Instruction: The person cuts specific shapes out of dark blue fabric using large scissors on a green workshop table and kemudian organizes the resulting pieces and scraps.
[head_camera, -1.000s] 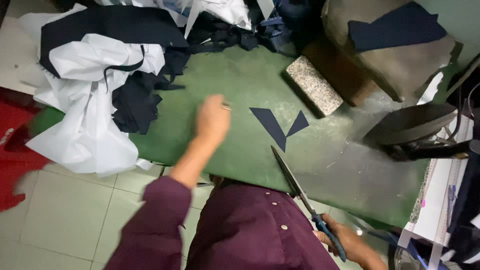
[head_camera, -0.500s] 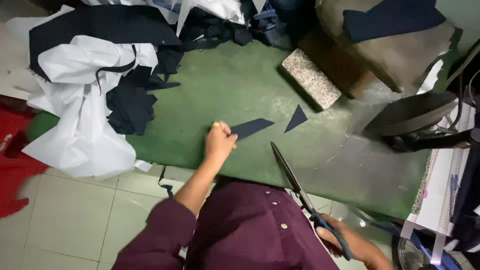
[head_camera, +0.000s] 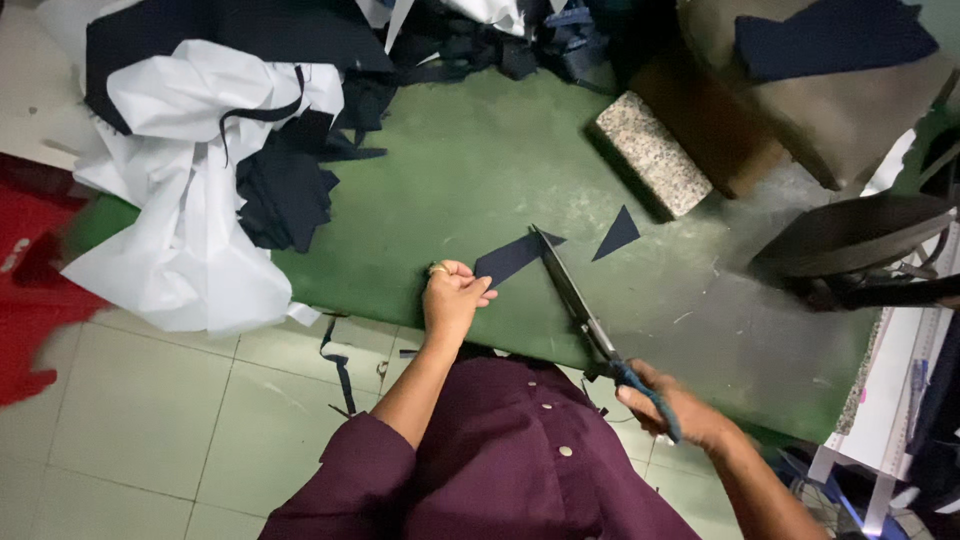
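My left hand (head_camera: 452, 296) pinches the near end of a narrow navy fabric piece (head_camera: 510, 257) over the green table (head_camera: 450, 170). Long scissors (head_camera: 578, 300) lie in my right hand (head_camera: 672, 405), which grips their blue handles near the table's front edge. The blade tips reach the far end of the navy piece. A small navy triangle (head_camera: 617, 234) lies loose on the green surface just to the right of the blades.
A heap of white and navy cloth (head_camera: 215, 160) covers the table's left end. A speckled stone block (head_camera: 652, 153) sits at the back, a dark iron (head_camera: 850, 240) at the right. Red cloth (head_camera: 30, 270) lies on the tiled floor.
My left hand drew back toward the table's front edge, taking hold of the navy piece. The scissors swung forward so their tips now meet that piece. The small triangle stayed put.
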